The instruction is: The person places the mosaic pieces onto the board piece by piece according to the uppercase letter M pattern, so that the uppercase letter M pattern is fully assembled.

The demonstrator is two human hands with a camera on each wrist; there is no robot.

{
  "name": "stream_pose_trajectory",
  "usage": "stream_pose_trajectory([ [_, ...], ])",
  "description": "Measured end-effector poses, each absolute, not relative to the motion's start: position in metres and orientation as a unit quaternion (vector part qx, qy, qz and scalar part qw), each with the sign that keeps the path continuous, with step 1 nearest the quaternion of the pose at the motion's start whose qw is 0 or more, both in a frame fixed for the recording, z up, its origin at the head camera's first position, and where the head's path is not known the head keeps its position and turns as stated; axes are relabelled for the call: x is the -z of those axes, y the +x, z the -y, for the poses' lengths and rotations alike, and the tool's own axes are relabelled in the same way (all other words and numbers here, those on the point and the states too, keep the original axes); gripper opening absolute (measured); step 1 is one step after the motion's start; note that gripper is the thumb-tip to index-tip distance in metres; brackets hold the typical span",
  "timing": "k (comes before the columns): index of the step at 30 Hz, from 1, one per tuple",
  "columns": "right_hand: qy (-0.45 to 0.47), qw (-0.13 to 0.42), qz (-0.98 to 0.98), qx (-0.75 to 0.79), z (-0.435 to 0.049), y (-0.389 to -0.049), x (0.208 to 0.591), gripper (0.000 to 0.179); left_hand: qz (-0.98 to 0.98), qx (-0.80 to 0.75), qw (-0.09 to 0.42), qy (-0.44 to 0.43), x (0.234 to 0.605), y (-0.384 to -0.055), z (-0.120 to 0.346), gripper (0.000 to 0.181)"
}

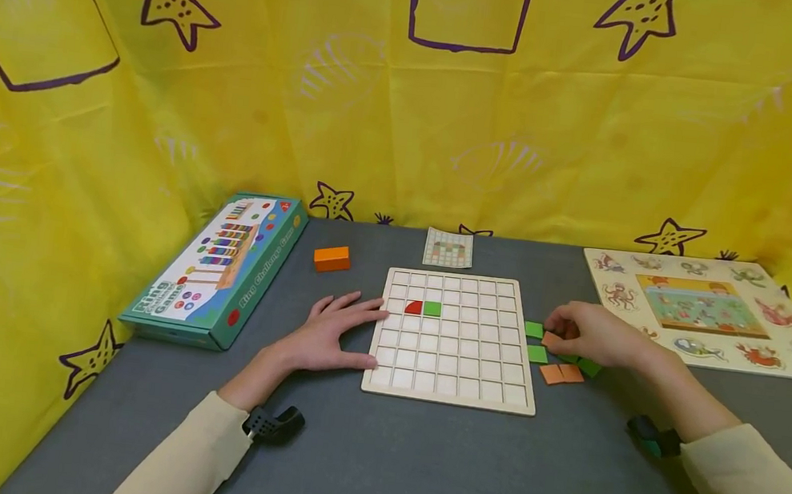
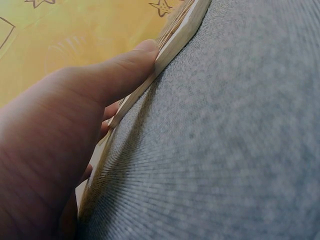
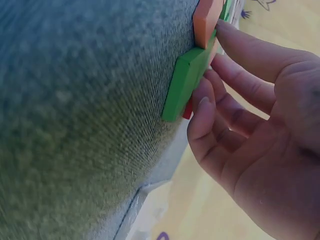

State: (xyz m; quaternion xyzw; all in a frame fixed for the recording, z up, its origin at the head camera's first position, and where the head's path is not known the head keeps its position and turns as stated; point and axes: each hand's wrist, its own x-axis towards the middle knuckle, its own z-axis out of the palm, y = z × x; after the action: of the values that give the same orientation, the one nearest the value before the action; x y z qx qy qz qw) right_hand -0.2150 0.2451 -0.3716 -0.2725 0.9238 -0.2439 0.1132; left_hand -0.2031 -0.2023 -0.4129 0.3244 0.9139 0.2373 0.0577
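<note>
A pale wooden grid board lies in the middle of the table. On it sit a red tile with a curved edge and a green square tile, side by side. My left hand spreads at the board's left side, fingertips and thumb touching the rim; its thumb rests on the edge in the left wrist view. To the board's right, my right hand pinches an orange tile among loose tiles. A thick green tile lies under its fingers in the right wrist view; the hand covers some tiles.
Two orange tiles and green tiles lie near the right hand. A pattern card is behind the board, an orange block at its back left. A game box stands left; a sea-animal puzzle lies right.
</note>
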Motion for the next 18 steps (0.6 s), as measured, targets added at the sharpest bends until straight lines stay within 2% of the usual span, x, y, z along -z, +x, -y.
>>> stream_pose_trajectory([
  [12, -0.249, 0.115, -0.919, 0.284, -0.2442, -0.2127, 0.3664, 0.007, -0.92, -0.224, 0.057, 0.317, 0.4159, -0.2045, 0.2027, 0.079],
  [18, -0.247, 0.113, -0.915, 0.298, -0.2446, -0.2182, 0.3627, 0.004, -0.919, -0.227, 0.054, 0.319, 0.4145, -0.2045, 0.2023, 0.079],
])
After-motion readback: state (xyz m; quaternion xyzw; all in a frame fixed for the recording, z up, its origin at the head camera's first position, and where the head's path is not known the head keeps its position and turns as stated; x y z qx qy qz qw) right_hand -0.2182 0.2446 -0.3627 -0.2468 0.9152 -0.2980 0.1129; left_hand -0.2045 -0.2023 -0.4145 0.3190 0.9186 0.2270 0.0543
